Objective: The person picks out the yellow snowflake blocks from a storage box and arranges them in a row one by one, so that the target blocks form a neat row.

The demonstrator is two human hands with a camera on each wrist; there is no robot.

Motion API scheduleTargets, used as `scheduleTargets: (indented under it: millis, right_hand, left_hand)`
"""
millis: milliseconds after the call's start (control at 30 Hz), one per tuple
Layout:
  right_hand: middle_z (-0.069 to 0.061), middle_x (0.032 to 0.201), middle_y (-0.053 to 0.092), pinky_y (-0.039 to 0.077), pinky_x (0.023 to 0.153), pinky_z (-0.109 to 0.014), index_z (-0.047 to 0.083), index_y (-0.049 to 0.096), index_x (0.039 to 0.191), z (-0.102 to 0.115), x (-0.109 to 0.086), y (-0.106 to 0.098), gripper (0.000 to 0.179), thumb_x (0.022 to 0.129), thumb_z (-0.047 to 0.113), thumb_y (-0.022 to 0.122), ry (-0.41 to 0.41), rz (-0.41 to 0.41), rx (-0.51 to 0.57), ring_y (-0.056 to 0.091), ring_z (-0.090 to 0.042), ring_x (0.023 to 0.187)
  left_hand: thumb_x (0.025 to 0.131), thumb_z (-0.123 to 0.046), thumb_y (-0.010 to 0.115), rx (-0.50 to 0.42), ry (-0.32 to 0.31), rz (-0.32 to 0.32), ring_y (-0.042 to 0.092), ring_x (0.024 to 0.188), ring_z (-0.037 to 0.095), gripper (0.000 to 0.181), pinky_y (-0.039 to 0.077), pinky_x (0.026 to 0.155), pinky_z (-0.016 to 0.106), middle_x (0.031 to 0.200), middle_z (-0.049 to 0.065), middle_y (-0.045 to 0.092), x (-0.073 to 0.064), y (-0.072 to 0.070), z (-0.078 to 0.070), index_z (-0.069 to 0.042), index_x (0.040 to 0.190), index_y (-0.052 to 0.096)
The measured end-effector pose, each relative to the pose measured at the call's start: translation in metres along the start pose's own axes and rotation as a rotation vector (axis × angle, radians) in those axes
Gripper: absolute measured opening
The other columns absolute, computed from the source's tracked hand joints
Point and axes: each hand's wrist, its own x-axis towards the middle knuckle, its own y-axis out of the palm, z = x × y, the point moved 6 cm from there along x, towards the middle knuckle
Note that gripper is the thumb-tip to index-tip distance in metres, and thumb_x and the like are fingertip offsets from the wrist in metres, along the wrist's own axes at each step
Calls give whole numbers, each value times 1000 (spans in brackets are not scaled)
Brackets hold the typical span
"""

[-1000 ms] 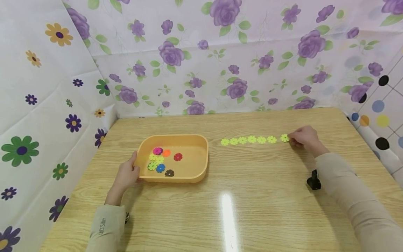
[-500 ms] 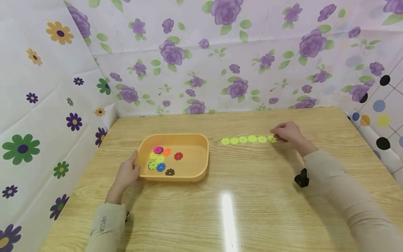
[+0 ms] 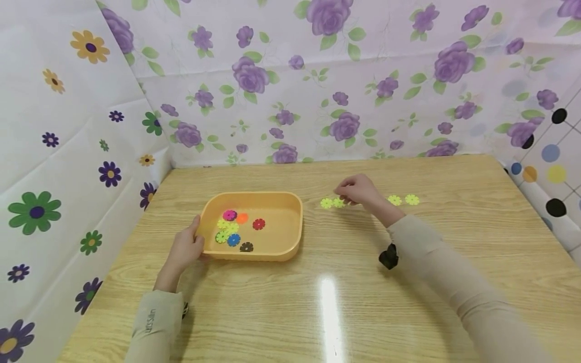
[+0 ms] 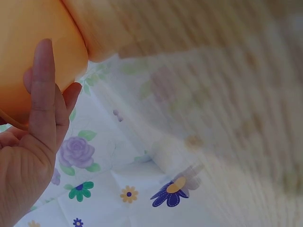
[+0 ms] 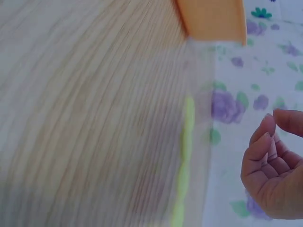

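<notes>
My left hand [image 3: 183,247] grips the left end of a shallow orange plastic tray [image 3: 297,222]. In the left wrist view, the fingers [image 4: 43,94] of that hand lie along the tray's outer side [image 4: 57,28]. Over a row of yellow notched snowflake discs [image 3: 326,203] hovers my right hand [image 3: 360,191], hiding the row's middle. Its fingers are loosely bent; the right wrist view shows nothing between thumb and forefinger of the hand [image 5: 272,170]. Two more yellow discs [image 3: 412,199] show at the row's right end.
Inside the tray lie several loose discs, among them a red one [image 3: 258,224], a blue one [image 3: 233,240] and a dark brown one [image 3: 246,247]. The wooden table [image 3: 281,312] meets a flower-printed sheet [image 3: 272,91] at its back edge.
My right hand has let go of the last yellow disc at the row's right end and swept left above the row. The left hand has stayed on the tray.
</notes>
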Motion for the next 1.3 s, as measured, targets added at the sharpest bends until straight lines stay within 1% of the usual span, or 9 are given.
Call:
scheduleTargets:
  millis: [200,300,400,533,633,767,1000,1067,1300]
  right_hand:
    - [-11,76,62,54,66,-41,-1,66,95,27,8,35,20,85,16,62,-57,33,-3,58,-17,63]
    - [-16,80,64,54,67,-42,1,67,95,38,12,50,19,85,16,63,-88,61,2,59,-18,64]
    - [-20,85,64,53,67,-43,2,67,95,50,14,66,19,84,17,65,-131,100,11,59,-21,65]
    - [-22,87,63,53,66,-42,3,67,99,63,18,88,23,82,19,68,-172,175,16,61,-27,69]
    - [-24,92,63,52,67,-43,1,65,106,73,18,106,30,82,19,68,-200,261,3,61,-35,77]
    - [-23,94,64,52,69,-45,-2,61,113,85,20,128,37,82,18,67,-258,358,-29,60,-40,83]
    - [-10,85,66,51,73,-46,0,61,115,95,28,165,37,82,15,67,-291,452,-64,62,-36,83]
    - [-7,83,66,52,72,-44,1,61,116,96,30,176,37,82,15,67,-300,480,-90,62,-34,81]
    - [-16,76,66,53,62,-31,2,60,119,97,32,203,42,80,12,70,-381,591,-233,61,-30,68]
  left_hand:
    - [87,3,36,-7,-18,6,45,43,15,57,50,43,28,122,39,40,0,0,2,11,140,14]
    - [87,4,36,-20,-16,12,49,44,17,57,52,45,32,127,40,34,-2,0,1,11,139,14]
    - [88,4,35,-36,-20,14,53,46,19,57,53,47,33,128,41,33,-3,0,1,11,139,14]
    - [88,4,35,-55,-30,16,56,49,21,57,54,48,33,126,42,34,-3,-1,2,11,140,13]
    - [88,4,35,-64,-34,15,58,51,23,57,54,48,33,122,42,37,-3,-1,2,10,140,13]
    - [88,4,34,-65,-34,16,59,51,25,57,54,48,34,115,43,41,-4,-1,3,11,140,13]
    - [88,4,35,-70,-42,12,57,49,24,58,54,48,35,128,42,32,-4,-4,5,10,140,12]
    - [88,3,34,-78,-49,15,57,49,23,58,54,48,34,128,41,33,-3,-4,6,9,141,12]
    - [88,5,36,-87,-32,14,52,47,18,58,54,48,32,126,40,36,1,1,6,9,141,13]
